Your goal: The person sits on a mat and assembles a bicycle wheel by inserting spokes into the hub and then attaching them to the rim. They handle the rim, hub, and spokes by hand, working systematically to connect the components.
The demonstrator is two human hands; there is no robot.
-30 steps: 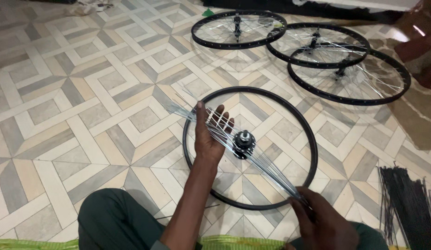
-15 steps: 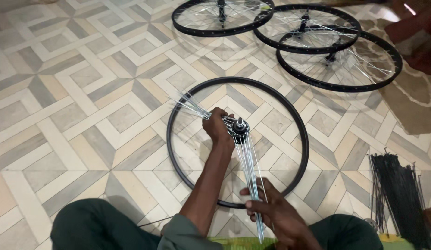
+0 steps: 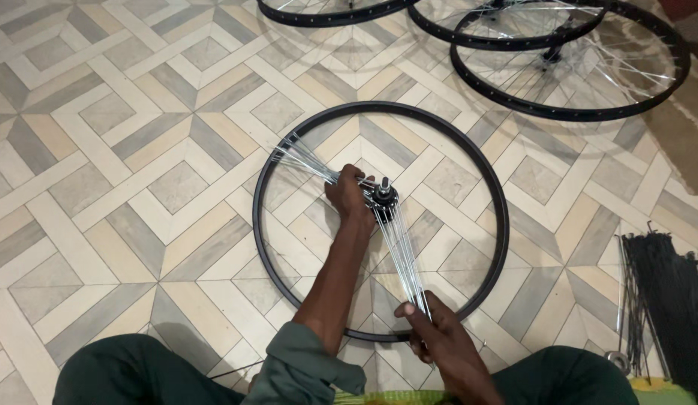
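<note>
A black bicycle rim (image 3: 493, 187) lies flat on the patterned tile floor (image 3: 124, 172), in the middle of the view. Inside it sits a dark metal hub (image 3: 383, 199), a little left of the rim's centre, its axle pointing up toward the camera. Two bundles of silver spokes fan out from the hub: one bundle (image 3: 300, 159) runs far and to the left, reaching toward the rim's left edge, and the other bundle (image 3: 404, 259) has its long axis running from the hub toward the near side, slightly rightward.

The left hand (image 3: 347, 193) rests just left of the hub, fingers curled around the left bundle where it meets the hub, the forearm stretching up from a green sleeve (image 3: 304, 367). The right hand (image 3: 431, 334) sits over the near part of the rim, fingers closed around the ends of the near bundle.

At the far edge lie three finished spoked wheels (image 3: 589, 75), overlapping one another. At the right, a heap of loose black spokes (image 3: 664, 292) lies on the floor, well apart from the rim.
</note>
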